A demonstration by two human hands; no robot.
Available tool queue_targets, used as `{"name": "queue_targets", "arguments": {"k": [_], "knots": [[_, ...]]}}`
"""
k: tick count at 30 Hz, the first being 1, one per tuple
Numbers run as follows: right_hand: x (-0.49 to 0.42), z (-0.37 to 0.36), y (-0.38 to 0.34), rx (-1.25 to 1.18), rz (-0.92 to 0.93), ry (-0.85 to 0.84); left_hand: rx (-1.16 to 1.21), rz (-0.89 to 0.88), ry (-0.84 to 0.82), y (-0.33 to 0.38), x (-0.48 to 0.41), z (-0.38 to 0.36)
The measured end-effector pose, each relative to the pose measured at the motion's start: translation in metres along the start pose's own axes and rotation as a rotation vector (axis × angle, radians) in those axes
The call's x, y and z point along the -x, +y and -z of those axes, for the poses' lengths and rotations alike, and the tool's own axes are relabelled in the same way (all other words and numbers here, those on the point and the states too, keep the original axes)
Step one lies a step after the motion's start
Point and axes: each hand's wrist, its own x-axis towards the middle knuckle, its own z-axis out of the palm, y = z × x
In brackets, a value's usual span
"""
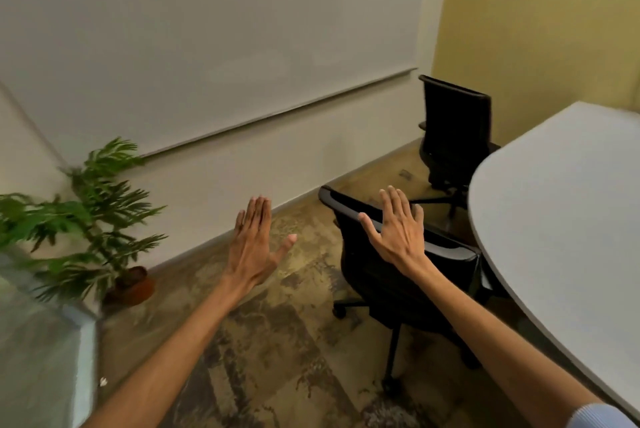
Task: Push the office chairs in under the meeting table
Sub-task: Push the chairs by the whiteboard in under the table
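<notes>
The right hand's fingers [394, 206] are lying flat and spread, thumb out to the side, holding nothing; they are showing over the top edge of the near chair's backrest, though whether the palm is touching it cannot be told. The right hand [398, 233] is reaching forward on a bare arm with a pale blue sleeve [595, 417] showing at the lower edge. The left hand's fingers [258, 216] are stretching straight and close together, thumb apart, gripping nothing. The left hand [254, 247] is hanging in the air over the floor, well left of the chair and touching nothing.

The near chair [391, 275], black with a wheeled base, is standing beside the rounded end of the table [561, 219], its seat side partly under the white top. The far chair [455, 129], also black, is standing beyond it, near the corner of the yellow wall [536, 29], its front meeting the table's edge. A plant [93, 206] in a brown pot is sitting on the patterned floor [277, 358] by the white wall [207, 29] at left.
</notes>
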Motion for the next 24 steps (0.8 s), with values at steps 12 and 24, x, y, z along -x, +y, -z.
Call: {"name": "queue_targets", "arguments": {"k": [12, 24], "knots": [[0.019, -0.037, 0.033, 0.302, -0.284, 0.054, 0.202, -0.679, -0.296, 0.016, -0.15, -0.114], [-0.007, -0.043, 0.023, 0.389, -0.609, -0.196, 0.014, -0.919, -0.456, 0.031, -0.225, -0.16]]}}
